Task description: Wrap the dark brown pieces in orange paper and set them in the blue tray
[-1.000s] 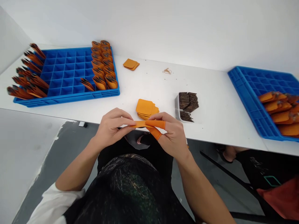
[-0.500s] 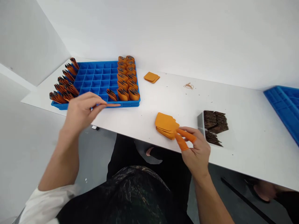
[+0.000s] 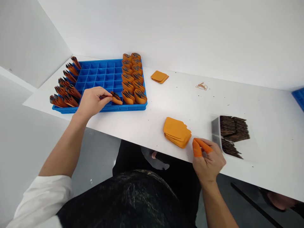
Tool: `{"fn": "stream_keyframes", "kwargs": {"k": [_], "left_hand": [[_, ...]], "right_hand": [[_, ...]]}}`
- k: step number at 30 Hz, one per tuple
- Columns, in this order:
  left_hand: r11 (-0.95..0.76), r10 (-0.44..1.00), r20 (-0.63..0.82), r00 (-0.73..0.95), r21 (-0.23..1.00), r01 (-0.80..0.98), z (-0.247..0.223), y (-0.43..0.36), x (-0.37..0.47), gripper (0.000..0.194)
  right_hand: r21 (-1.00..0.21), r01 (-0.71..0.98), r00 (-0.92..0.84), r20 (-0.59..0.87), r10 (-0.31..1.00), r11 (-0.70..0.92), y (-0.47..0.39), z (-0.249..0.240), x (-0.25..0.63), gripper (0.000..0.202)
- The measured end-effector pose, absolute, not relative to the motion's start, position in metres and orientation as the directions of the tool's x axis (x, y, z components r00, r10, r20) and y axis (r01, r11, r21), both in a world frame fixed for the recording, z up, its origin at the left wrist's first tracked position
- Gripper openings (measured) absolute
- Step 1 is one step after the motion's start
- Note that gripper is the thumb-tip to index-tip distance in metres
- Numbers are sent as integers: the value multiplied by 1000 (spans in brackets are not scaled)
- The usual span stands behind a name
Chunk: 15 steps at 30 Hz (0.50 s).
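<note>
My left hand (image 3: 94, 98) pinches an orange paper envelope (image 3: 117, 100) between thumb and fingers. It is at the front row of a blue compartment tray (image 3: 123, 108), beside a small bunch of dark-edged orange envelopes standing in a cell. On the white table, my right hand (image 3: 210, 155) wears orange finger cots on thumb and forefinger. Those two tips press together, and nothing shows between them. Just left of them lies a fanned stack of orange envelopes (image 3: 177, 129), apart from the fingers. Right of that hand is a clear box (image 3: 216, 129) of thin dark brown packets (image 3: 235, 128).
Bunches of filled orange envelopes (image 3: 128, 96) fill the tray's right columns and left side. Farther back lie a few flat orange envelopes (image 3: 159, 76) and some rubber bands (image 3: 201, 86). A second blue tray (image 3: 299, 96) shows at the right edge. Dark specks dot the table.
My left hand has carried the envelope to the bunch in the tray's front row. My right hand has drawn away from the envelope stack. The whole view has shifted slightly.
</note>
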<state>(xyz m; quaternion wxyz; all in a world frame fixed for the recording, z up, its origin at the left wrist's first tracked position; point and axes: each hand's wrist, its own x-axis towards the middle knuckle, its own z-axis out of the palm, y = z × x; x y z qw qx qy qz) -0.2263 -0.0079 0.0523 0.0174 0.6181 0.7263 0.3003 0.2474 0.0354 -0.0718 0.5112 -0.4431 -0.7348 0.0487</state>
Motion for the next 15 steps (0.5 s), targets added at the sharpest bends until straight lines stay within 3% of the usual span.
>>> {"fn": "stream_keyframes", "kwargs": {"k": [3,6,10,13,15], "left_hand": [[82,887,321,-333,600,796,47,-8,-226,21],[137,884,207,-418,742,656,43,-7,-221,19],[124,914,93,-395,863,490,38,-4,-215,18],[141,923,63,-379,861,488,35,-2,-216,19],[181,894,128,-429,773,608,34,-3,-218,20]], "right_hand": [[-549,602,-70,687,723,580,35,-72,248,13],[-572,601,-52,669,741,558,34,-73,248,15],[-580,607,-42,659,751,543,34,-73,248,18],[-579,599,-46,665,745,554,34,-72,248,18],[-578,594,-43,671,740,559,34,-73,248,17]]}}
